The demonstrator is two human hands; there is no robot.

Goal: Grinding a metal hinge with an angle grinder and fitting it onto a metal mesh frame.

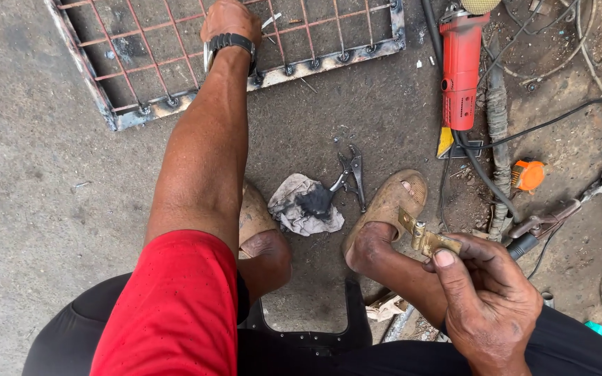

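My left hand (230,19) reaches far forward and rests on a rusty metal grille frame (134,115) lying on the concrete floor; a black watch sits on that wrist. Whether its fingers grip a bar I cannot tell. My right hand (489,299), low at the right, pinches a small brass-coloured hinge (426,239) between thumb and fingers. My two sandalled feet are planted between the hands.
A red angle grinder (460,69) with its cable lies at the upper right. Locking pliers (351,174) rest beside a dirty rag (301,205) between my feet. An orange cap (528,175), a welding electrode holder (552,219) and cables lie at the right.
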